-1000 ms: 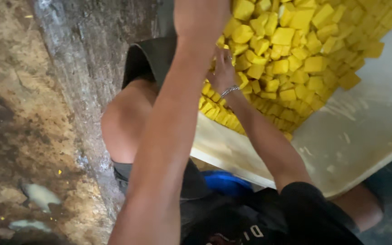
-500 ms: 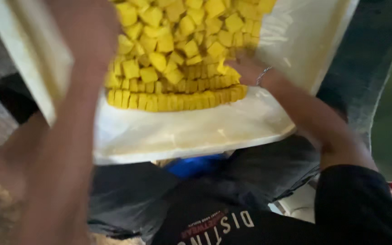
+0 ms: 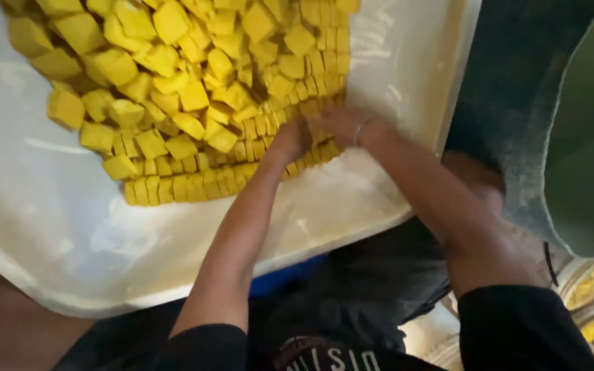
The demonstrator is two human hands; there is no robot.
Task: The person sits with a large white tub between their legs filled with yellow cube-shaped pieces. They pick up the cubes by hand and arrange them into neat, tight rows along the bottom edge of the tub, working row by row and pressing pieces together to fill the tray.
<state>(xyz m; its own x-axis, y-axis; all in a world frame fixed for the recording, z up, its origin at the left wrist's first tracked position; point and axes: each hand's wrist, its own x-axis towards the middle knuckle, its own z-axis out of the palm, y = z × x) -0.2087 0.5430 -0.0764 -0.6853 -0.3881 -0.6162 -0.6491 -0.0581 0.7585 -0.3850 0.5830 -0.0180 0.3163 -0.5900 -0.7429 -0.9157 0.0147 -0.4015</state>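
Yellow cubes (image 3: 173, 103) lie heaped across the white tray (image 3: 70, 233), loose at the left and top, lined up in neat rows along the lower edge of the heap. Moving right, our left hand (image 3: 290, 137) and then our right hand (image 3: 342, 124), a bangle at its wrist, press side by side on the end of those rows; motion blur hides how far each grip is closed or whether it holds a cube. We seem to be mid-arranging: next, more loose cubes need squaring into line.
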